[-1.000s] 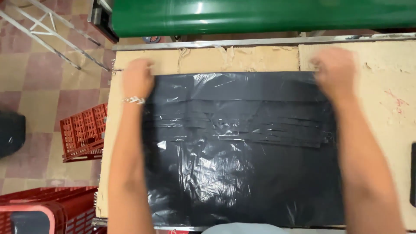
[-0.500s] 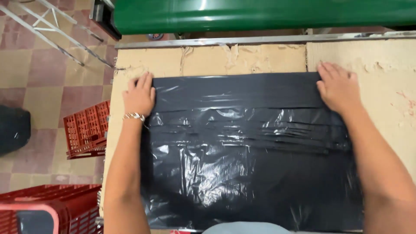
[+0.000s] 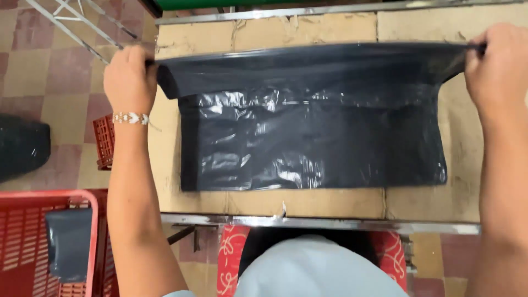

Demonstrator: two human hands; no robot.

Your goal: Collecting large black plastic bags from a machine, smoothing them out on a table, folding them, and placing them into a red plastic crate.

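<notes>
A large black plastic bag [image 3: 313, 137] lies spread on a cardboard-covered table [image 3: 308, 202]. My left hand [image 3: 131, 80] grips the bag's far left corner, a beaded bracelet on its wrist. My right hand [image 3: 498, 69] grips the far right corner. Both hands hold the far edge lifted off the table and stretched tight between them. The bag's near part still rests flat on the cardboard, its near edge a little short of the table's metal front rim.
A red plastic crate [image 3: 33, 242] with a dark folded bag [image 3: 69, 242] inside stands at the lower left. Another red crate [image 3: 103, 140] sits on the tiled floor beside the table. A dark object [image 3: 22, 146] lies at the far left.
Both hands went from pressing flat on the bag's far corners to gripping them and lifting the far edge. The bag's near edge has drawn away from the table's front rim.
</notes>
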